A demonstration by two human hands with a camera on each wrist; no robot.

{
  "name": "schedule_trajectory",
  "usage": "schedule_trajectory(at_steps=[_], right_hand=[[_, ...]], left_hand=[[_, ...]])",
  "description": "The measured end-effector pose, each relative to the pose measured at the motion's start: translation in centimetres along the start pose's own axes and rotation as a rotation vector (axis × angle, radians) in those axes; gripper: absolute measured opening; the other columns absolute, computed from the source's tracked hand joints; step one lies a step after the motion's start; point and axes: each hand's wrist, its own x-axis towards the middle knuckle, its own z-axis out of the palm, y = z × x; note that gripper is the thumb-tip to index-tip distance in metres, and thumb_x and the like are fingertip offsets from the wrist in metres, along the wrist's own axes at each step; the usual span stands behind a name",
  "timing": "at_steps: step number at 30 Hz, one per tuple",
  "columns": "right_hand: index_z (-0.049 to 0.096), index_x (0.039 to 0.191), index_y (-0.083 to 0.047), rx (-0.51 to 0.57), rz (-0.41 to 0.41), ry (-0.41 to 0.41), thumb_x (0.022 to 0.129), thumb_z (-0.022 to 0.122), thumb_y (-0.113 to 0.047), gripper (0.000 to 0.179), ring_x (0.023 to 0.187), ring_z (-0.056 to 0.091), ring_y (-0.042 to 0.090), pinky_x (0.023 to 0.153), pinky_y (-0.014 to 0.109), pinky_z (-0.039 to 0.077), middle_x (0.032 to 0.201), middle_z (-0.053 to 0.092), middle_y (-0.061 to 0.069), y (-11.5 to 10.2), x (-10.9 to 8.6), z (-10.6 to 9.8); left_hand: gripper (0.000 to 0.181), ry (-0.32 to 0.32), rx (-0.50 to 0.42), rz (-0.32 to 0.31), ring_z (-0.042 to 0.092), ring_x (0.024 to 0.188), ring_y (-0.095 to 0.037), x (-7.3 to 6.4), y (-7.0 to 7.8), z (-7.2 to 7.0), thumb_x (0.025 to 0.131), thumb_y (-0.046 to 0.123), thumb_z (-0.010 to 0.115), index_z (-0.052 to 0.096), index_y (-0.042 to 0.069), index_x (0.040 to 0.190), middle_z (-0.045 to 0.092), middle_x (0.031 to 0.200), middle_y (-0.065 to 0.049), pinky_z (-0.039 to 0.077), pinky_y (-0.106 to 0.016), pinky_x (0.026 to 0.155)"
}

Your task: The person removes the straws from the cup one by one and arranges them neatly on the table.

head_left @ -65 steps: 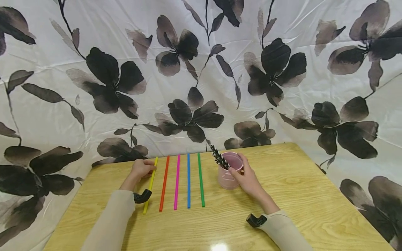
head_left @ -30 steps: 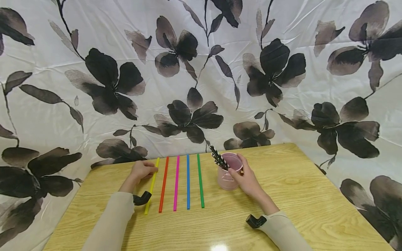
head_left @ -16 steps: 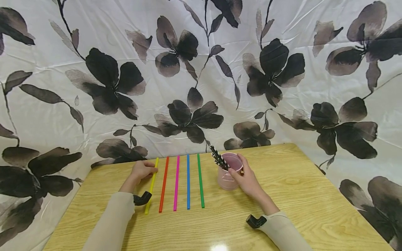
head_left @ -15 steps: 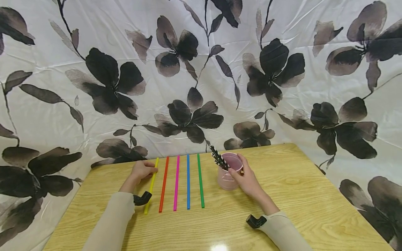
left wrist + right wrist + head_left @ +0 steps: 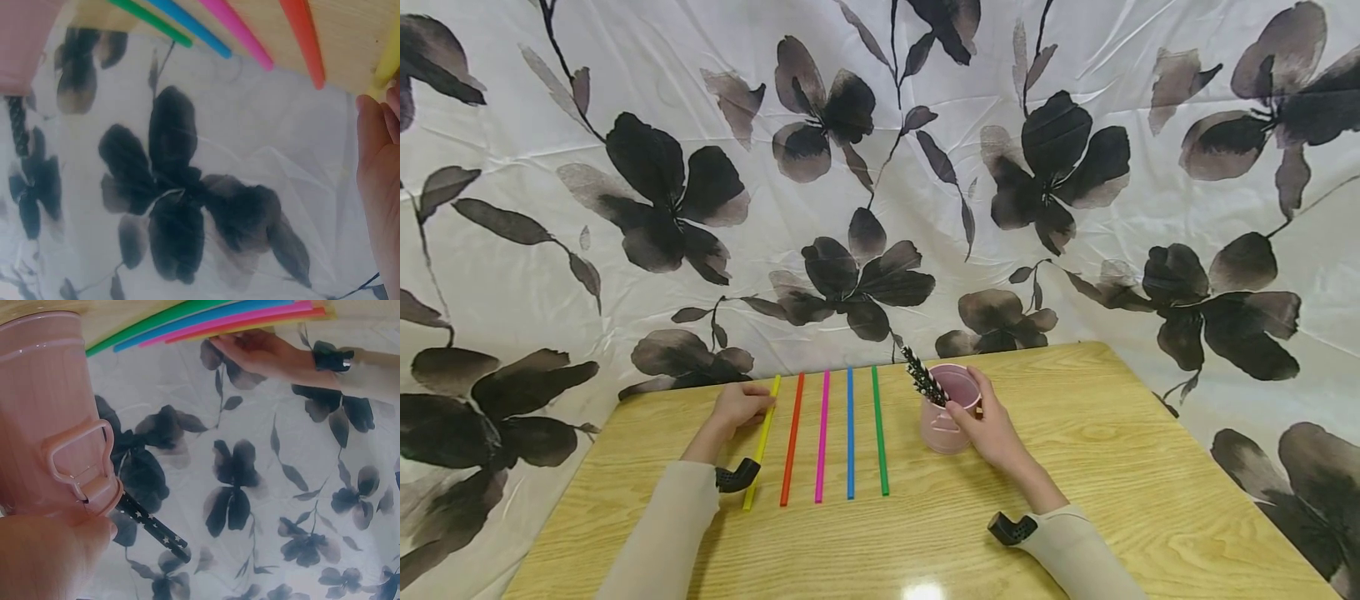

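Yellow straw (image 5: 764, 433), pinched by the left hand (image 5: 739, 407), near the table's (image 5: 1112, 467) back edge.
Red straw (image 5: 793, 437), magenta straw (image 5: 823, 437), blue straw (image 5: 850, 433) and green straw (image 5: 881, 433) lie between it and the pink bucket (image 5: 942, 437), gripped by the right hand (image 5: 994, 432); star-printed black straws (image 5: 927, 379) lean inside.

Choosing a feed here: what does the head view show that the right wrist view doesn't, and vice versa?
Only the head view: the inside of the pink bucket, the right sleeve and the black device at its cuff. Only the right wrist view: stars clearly legible on the black sticks. Both: bucket, sticks, five coloured straws, left hand, right hand and floral cloth.
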Motion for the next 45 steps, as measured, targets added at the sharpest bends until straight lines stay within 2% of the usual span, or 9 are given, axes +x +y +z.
schedule_trajectory(at_steps=[3,6,9,14,20,30,37,40,45], right_hand=[[0.02,0.139,-0.018,0.002,-0.008,0.002,0.082,0.059,-0.043,0.074,0.103,0.05,0.026,0.08,0.038,0.046,0.123,0.042,0.013,-0.1,0.0,0.0],[0.02,0.139,-0.017,0.007,-0.011,0.006,0.082,0.059,-0.043,0.074,0.101,0.051,0.026,0.079,0.037,0.046,0.122,0.043,0.014,-0.3,0.0,0.1],[0.021,0.139,-0.015,0.017,-0.004,0.0,0.082,0.06,-0.039,0.073,0.1,0.051,0.028,0.079,0.038,0.046,0.121,0.044,0.018,-0.8,-0.1,0.0],[0.02,0.139,-0.014,0.004,-0.006,0.002,0.083,0.059,-0.039,0.073,0.101,0.051,0.029,0.079,0.038,0.046,0.122,0.044,0.019,-0.9,-0.2,0.0],[0.021,0.139,-0.019,0.009,-0.03,0.026,0.082,0.059,-0.04,0.071,0.105,0.049,0.026,0.083,0.04,0.044,0.122,0.044,0.015,-0.1,-0.1,0.1],[0.023,0.137,-0.024,0.006,-0.025,0.035,0.082,0.06,-0.04,0.069,0.106,0.049,0.024,0.084,0.037,0.044,0.121,0.046,0.015,-0.1,0.2,0.3],[0.021,0.138,-0.024,-0.005,-0.024,0.023,0.082,0.059,-0.042,0.071,0.103,0.05,0.024,0.083,0.04,0.044,0.122,0.046,0.012,0.2,0.1,0.3],[0.021,0.139,-0.022,0.007,-0.031,0.022,0.082,0.06,-0.041,0.071,0.103,0.051,0.025,0.083,0.039,0.044,0.121,0.046,0.014,0.2,0.1,0.3],[0.021,0.139,-0.017,0.03,-0.043,0.004,0.083,0.06,-0.037,0.071,0.106,0.049,0.028,0.083,0.038,0.044,0.122,0.045,0.018,-0.6,0.0,0.0]], left_hand=[[0.035,0.002,0.004,0.054,0.055,0.073,-0.018,-0.2,0.2,-0.1,0.084,0.019,0.06,0.057,-0.002,0.111,0.056,0.094,-0.014,0.051,-0.029,0.063],[0.034,0.018,0.046,0.18,0.056,0.076,-0.02,-0.7,1.0,0.1,0.085,0.021,0.059,0.058,-0.002,0.11,0.058,0.096,-0.014,0.05,-0.029,0.064],[0.029,0.039,0.075,0.311,0.057,0.081,-0.021,-2.2,2.9,0.8,0.085,0.021,0.059,0.062,0.001,0.106,0.059,0.098,-0.012,0.049,-0.03,0.067],[0.02,0.017,0.038,0.441,0.056,0.084,-0.021,-5.1,6.9,3.2,0.084,0.017,0.061,0.065,0.006,0.101,0.062,0.094,-0.008,0.048,-0.031,0.068],[0.017,-0.067,-0.078,0.564,0.059,0.076,-0.024,-7.5,10.0,7.0,0.081,0.013,0.064,0.067,0.007,0.097,0.064,0.089,-0.006,0.049,-0.029,0.061],[0.017,-0.179,-0.135,0.635,0.059,0.078,-0.02,-10.4,13.1,13.0,0.081,0.017,0.065,0.067,0.01,0.096,0.064,0.096,-0.005,0.049,-0.028,0.059],[0.02,-0.14,-0.184,0.649,0.059,0.078,-0.028,-13.6,15.8,14.7,0.079,0.007,0.065,0.064,0.0,0.098,0.063,0.092,-0.01,0.05,-0.029,0.059],[0.023,-0.128,-0.208,0.661,0.06,0.077,-0.028,-13.8,16.1,15.3,0.078,0.009,0.067,0.064,-0.001,0.1,0.063,0.091,-0.011,0.05,-0.029,0.059],[0.017,-0.114,-0.225,0.703,0.061,0.071,-0.018,-12.5,15.3,16.8,0.078,0.015,0.068,0.068,0.007,0.093,0.065,0.085,-0.003,0.051,-0.027,0.058]])
